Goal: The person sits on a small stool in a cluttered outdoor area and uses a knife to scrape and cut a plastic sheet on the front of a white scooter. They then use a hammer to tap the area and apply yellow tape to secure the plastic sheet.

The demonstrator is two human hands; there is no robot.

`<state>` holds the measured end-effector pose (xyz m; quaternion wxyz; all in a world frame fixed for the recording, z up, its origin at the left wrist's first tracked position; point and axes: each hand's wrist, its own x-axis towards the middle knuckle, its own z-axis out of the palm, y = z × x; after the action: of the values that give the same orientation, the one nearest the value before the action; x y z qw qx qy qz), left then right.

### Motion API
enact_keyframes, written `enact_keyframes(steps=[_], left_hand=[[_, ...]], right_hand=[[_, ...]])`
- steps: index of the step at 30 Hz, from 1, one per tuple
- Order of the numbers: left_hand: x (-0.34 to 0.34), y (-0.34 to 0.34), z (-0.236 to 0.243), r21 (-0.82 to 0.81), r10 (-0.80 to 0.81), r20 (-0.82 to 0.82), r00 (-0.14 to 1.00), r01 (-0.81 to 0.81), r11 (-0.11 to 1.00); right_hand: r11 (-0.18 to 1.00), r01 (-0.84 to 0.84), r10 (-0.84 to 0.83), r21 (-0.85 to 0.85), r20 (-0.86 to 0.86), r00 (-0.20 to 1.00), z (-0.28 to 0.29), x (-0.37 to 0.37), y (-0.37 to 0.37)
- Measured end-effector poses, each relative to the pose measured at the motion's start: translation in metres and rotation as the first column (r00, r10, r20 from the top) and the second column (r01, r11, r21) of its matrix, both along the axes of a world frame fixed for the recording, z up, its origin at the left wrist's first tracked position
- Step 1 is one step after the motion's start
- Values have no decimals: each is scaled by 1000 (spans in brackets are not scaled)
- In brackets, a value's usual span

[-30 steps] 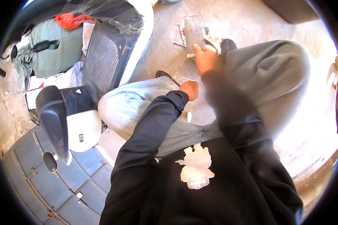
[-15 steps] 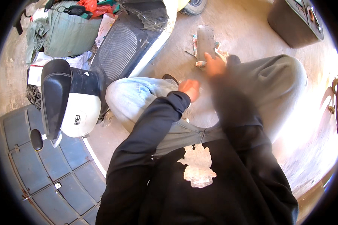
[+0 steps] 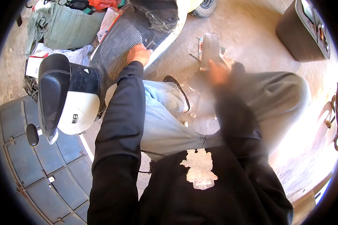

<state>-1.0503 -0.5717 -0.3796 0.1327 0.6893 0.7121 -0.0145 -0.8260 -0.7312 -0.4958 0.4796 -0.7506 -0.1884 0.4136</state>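
Note:
My left hand [image 3: 139, 54] is over the ribbed footboard [image 3: 120, 48] of a scooter, close to its white side edge. Its fingers are curled closed; whatever they may hold is hidden. Farther right, a flat grey rectangular slab [image 3: 210, 47] lies on the floor over a crumpled colourful wrapper or cloth [image 3: 200, 44]. My right hand [image 3: 218, 72] overlaps the near end of this slab. Motion smears its fingers, so their grip is unclear.
The scooter's black seat [image 3: 54, 93] and white rear body [image 3: 79, 112] stand on my left. A green sack [image 3: 69, 28] lies behind them. At far right is a dark bin [image 3: 302, 35] with tools on top. A wheel [image 3: 204, 8] shows at the top.
My left hand has moved left and forward, from between my knees to above the scooter's footboard. My right hand stays by the slab's near end. The whole view has shifted slightly.

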Motion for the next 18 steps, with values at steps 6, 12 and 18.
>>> enact_keyframes(steps=[6, 12, 18], left_hand=[[-9, 16, -9, 0, 18, 69, 997, -18, 1000], [20, 7, 10, 256, 2, 9, 1000, -4, 967], [34, 7, -9, 504, -305, 16, 952, 256, 825]], right_hand=[[999, -3, 3, 38, -1, 1000, -5, -3, 0], [989, 67, -58, 130, -68, 996, -11, -5, 2], [999, -6, 5, 34, 39, 999, -15, -6, 2]])
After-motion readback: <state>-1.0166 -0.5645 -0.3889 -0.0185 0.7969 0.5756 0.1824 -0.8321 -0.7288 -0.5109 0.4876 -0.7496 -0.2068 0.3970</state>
